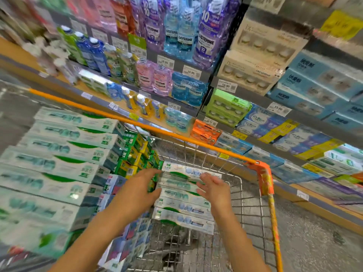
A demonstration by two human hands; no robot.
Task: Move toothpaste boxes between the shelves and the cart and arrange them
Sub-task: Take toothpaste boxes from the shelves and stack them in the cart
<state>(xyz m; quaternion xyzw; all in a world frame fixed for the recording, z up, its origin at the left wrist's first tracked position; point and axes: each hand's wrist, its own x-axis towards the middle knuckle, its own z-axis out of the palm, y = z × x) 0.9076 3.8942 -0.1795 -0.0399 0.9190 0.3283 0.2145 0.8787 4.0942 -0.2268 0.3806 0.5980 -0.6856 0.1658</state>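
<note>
A stack of white-and-green toothpaste boxes (183,201) stands in the wire cart (249,195), against its far side. My left hand (141,185) touches the stack's left end with fingers stretched out. My right hand (213,186) lies over the stack's right part, fingers straight and relaxed. A taller pile of the same white-and-green boxes (59,160) fills the cart's left side. Small green-and-yellow boxes (137,154) are packed behind it, and blue-white boxes (117,185) sit lower down.
The cart has an orange rim (149,128) and an orange corner guard (264,175). Shelves behind carry mouthwash bottles (184,36), boxed goods (255,61) and price tags. Grey floor (314,238) lies to the right of the cart.
</note>
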